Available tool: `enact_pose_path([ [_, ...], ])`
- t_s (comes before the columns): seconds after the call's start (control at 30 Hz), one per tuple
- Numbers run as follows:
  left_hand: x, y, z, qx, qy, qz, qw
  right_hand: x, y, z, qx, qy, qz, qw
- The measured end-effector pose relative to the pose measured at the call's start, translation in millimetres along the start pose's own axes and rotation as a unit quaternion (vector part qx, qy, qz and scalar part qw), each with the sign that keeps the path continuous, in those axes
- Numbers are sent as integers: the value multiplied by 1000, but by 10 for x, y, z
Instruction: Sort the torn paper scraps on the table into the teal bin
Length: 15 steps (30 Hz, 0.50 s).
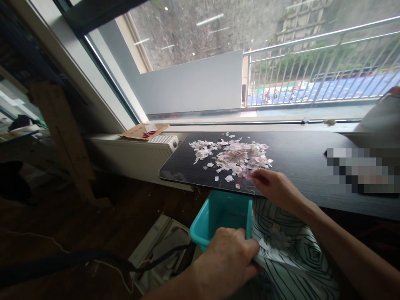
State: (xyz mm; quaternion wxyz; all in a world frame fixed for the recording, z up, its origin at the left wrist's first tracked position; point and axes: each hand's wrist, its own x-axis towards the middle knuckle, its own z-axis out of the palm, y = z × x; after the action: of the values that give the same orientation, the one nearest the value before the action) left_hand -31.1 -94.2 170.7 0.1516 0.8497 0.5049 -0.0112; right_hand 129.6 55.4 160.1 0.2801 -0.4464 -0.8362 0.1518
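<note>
A teal plastic bin [200, 216] is held just below the front edge of the dark table [296, 162]. My left hand [229, 254] grips its near rim, fingers closed over the edge. Inside, the visible part of the bin shows bare teal walls. A loose heap of small white and pinkish paper scraps [240, 156] lies on the table above the bin. My right hand [275, 185] is at the heap's near right edge, its fingers curled together. Whatever sits between those fingertips is too small or hidden to name.
Patterned cloth [290, 246] with pale scraps on it lies below my right forearm. A radiator [140, 156] stands left of the table, with brown cardboard [134, 131] and red-handled scissors [149, 134] on top. Behind is a window; a pixelated patch [362, 171] covers the table's right.
</note>
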Motion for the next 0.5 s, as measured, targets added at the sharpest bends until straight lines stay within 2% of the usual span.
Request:
enact_pose_path([
  [0.23,-265,-250,43,-50,26,-102,993,-193,244,-264,-50,26,59,997],
  [0.4,-266,-246,46,-79,28,-109,991,-431,293,-455,-48,5,71,996],
  [0.5,-227,-205,13,-82,23,-100,991,-470,285,-500,-49,15,70,996],
])
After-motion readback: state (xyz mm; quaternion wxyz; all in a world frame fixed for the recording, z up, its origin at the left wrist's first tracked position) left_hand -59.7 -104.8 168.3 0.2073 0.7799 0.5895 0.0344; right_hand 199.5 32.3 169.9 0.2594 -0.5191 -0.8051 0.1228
